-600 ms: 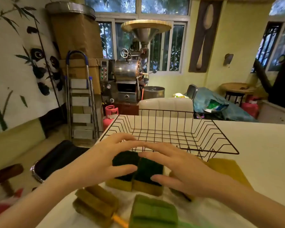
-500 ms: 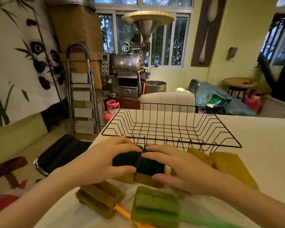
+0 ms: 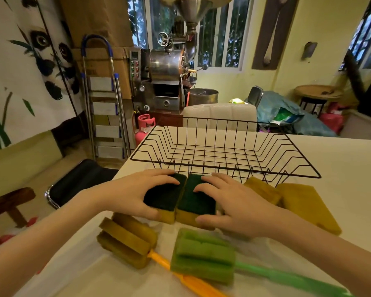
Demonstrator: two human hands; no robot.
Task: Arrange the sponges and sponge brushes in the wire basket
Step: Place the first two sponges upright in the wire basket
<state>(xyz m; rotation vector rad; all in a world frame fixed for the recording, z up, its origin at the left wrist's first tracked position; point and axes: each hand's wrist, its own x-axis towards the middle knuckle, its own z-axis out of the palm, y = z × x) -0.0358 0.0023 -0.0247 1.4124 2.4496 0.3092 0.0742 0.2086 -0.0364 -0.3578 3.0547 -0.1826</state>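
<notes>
On the tabletop, just before the empty wire basket, two green-topped sponges lie side by side. Each palm-down hand has its grip on one: left hand, right hand. Two sponge brushes lie nearer.

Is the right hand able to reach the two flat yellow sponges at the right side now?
Probably yes: the right hand rests beside the two flat yellow sponges, nothing lies between.
</notes>
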